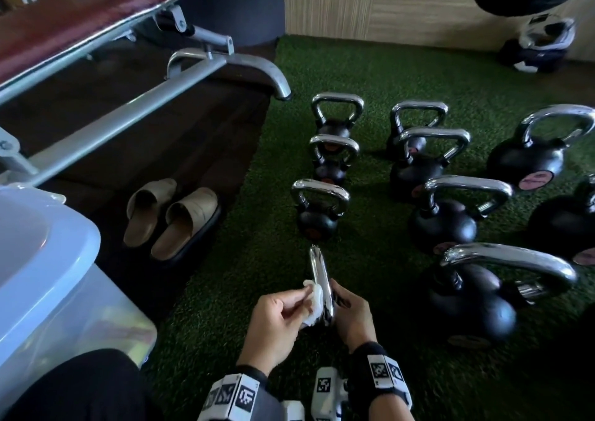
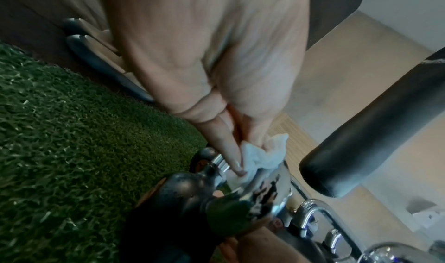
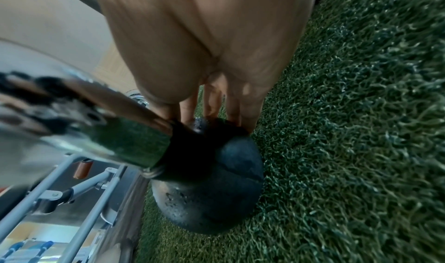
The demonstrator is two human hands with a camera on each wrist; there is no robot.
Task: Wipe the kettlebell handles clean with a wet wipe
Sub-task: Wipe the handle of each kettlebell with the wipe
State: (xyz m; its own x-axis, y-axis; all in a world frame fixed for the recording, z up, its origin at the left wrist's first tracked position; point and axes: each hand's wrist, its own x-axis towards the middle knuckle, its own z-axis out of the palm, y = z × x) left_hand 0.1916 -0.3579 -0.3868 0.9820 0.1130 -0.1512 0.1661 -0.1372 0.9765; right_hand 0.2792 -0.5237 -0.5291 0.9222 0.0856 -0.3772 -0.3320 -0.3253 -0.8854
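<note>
Left hand (image 1: 277, 321) pinches a crumpled wet wipe (image 1: 315, 304) against the nearest kettlebell's chrome handle (image 1: 320, 284); right hand (image 1: 352, 317) grips its black body (image 3: 207, 195) on the turf (image 1: 225, 292).

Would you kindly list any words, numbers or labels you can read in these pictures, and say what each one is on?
No text is legible.
Kettlebell labels: pink round patches, print too blurred to read.
Wristband markers: black-and-white square code patterns, not words.
Clear storage bin: coloured contents show through, with no readable print.
</note>
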